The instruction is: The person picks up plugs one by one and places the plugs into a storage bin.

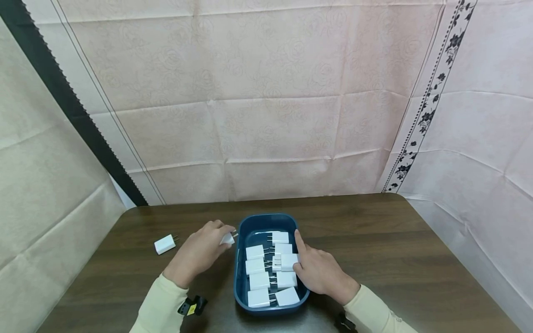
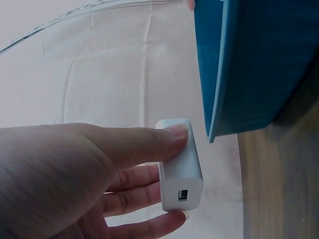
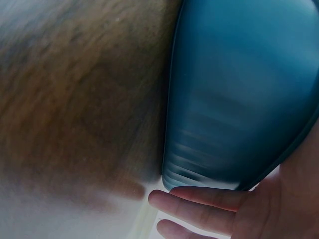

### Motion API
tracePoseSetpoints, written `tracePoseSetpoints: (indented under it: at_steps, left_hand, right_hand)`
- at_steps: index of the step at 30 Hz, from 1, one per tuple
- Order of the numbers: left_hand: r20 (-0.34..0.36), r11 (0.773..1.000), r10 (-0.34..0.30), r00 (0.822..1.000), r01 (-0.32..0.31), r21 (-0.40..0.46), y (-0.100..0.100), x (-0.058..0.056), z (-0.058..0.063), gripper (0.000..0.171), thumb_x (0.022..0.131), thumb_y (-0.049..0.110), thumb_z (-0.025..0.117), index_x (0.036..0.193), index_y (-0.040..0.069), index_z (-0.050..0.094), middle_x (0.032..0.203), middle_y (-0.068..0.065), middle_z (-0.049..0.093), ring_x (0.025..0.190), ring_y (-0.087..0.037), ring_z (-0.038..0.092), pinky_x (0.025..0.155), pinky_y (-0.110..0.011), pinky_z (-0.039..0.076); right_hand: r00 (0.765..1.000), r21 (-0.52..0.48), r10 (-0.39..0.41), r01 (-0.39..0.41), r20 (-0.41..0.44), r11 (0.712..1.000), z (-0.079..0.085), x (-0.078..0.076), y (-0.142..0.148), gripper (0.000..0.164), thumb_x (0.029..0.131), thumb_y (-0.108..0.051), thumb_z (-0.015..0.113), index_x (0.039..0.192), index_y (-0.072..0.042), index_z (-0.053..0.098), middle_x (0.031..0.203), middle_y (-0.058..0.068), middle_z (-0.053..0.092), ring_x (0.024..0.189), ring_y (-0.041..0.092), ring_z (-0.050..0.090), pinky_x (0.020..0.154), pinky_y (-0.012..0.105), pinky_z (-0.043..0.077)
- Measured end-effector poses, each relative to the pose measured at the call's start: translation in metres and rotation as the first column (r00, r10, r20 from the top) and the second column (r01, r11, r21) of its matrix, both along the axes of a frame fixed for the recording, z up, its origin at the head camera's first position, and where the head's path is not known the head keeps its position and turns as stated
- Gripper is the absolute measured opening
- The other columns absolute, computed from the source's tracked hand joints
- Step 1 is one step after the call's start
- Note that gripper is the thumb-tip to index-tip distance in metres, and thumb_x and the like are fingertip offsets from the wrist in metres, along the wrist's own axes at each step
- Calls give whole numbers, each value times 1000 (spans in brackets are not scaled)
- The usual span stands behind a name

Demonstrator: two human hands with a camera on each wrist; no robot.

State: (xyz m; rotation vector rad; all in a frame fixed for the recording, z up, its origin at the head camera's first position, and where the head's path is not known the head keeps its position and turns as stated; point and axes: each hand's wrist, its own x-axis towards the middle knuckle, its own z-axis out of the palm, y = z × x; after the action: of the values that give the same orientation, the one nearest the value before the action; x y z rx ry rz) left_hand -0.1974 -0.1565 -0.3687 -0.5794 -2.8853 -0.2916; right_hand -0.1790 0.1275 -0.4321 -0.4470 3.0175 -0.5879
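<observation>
My left hand [image 1: 203, 253] pinches a white USB wall charger [image 2: 180, 172] just left of the blue tray [image 1: 270, 312]. The thumb lies along the charger's side, and a USB port shows on its end in the left wrist view. Metal prongs point toward the tray. At the tray's right wall, my right hand [image 1: 319, 272] grips the rim, thumb over the edge and other fingers along the outside. Inside the tray, several white chargers [image 1: 259, 280] lie in two rough columns, prongs toward the middle.
Another white charger [image 1: 164, 244] lies on the brown wooden table [image 1: 374, 254], left of my left hand. Behind the table hangs a pale patterned cloth [image 1: 266, 115], with more cloth at both sides.
</observation>
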Motion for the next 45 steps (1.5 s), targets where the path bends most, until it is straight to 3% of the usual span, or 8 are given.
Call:
tracePoseSetpoints:
  at_steps: [11, 19, 31, 45]
  left_hand:
    - [-22, 999, -42, 999, 42, -9, 12, 2, -6, 41, 83, 13, 83, 122, 12, 72, 117, -9, 70, 102, -22, 66, 86, -42, 61]
    - [-64, 997, -77, 995, 75, -28, 19, 3, -9, 42, 82, 15, 83, 123, 13, 73, 120, -6, 71, 103, -19, 67, 86, -38, 61]
    - [-157, 982, -170, 973, 154, -108, 30, 7, -16, 42, 83, 22, 83, 123, 17, 73, 119, -1, 73, 101, -14, 68, 85, -31, 61]
    - [-154, 970, -223, 963, 204, -128, 38, 8, -24, 41, 83, 23, 84, 122, 19, 73, 120, -1, 74, 104, -16, 71, 87, -32, 60]
  right_hand:
    - [1000, -2, 5, -5, -2, 1000, -1, -1, 1, 76, 100, -27, 55, 160, -1, 19, 148, 19, 55, 92, 20, 66, 67, 33, 49]
    - [1000, 4, 2, -2, -3, 1000, -1, -2, 1, 76, 99, -27, 56, 160, -1, 20, 148, 18, 55, 94, 20, 66, 73, 37, 52]
    - [1000, -7, 5, -5, 3, 1000, -1, -2, 1, 76, 99, -26, 56, 161, -1, 19, 149, 18, 54, 95, 21, 66, 73, 37, 52]
    - [1000, -3, 11, -11, -9, 1000, -2, -1, 2, 75, 100, -27, 55, 160, 0, 19, 150, 18, 53, 93, 19, 65, 70, 34, 50]
